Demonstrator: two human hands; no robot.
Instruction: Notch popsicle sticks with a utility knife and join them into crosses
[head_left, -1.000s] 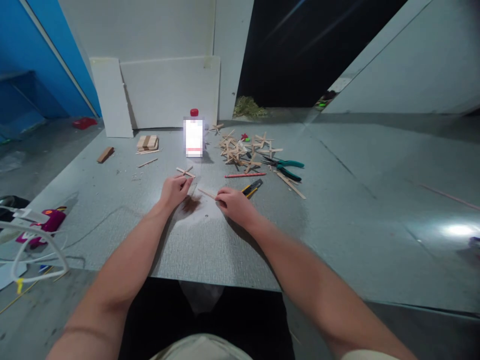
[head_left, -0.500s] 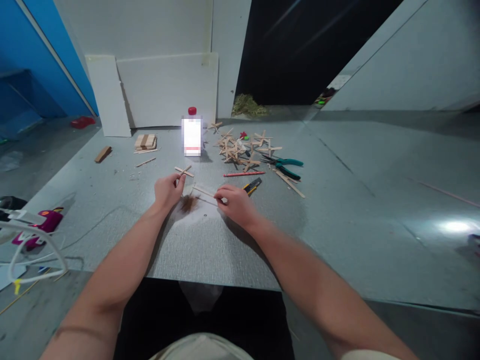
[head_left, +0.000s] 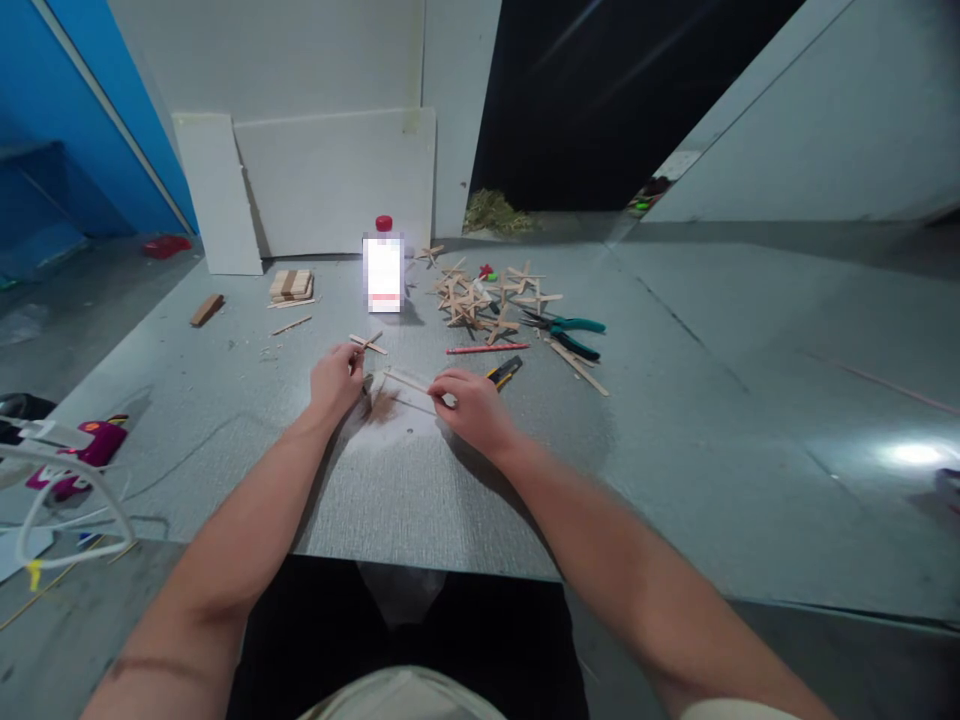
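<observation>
My left hand (head_left: pixel 336 380) is closed in a pinch at the lower end of two crossed craft sticks (head_left: pixel 370 344), which form an X just beyond the fingertips. My right hand (head_left: pixel 471 408) pinches one end of a single craft stick (head_left: pixel 407 381). That stick points left toward my other hand, slightly above the table, with its shadow below. A dark brown scorch-like patch (head_left: pixel 381 404) marks the surface between my hands. Beyond my right hand lies a yellow and black utility knife (head_left: pixel 505 374), and behind it a red pencil (head_left: pixel 487 349).
Several joined stick pieces (head_left: pixel 469 300) are heaped at the back. Green-handled pliers (head_left: pixel 574 331) rest to their right. A banded stick bundle (head_left: pixel 292 285), a blurred red-capped bottle (head_left: pixel 384 270) and a wooden block (head_left: pixel 207 309) stand left. A magenta glue gun (head_left: pixel 94 445) and white cable occupy the left edge.
My left hand's fingers have shifted slightly left and away from me at the crossed sticks. My right hand and its stick have hardly moved.
</observation>
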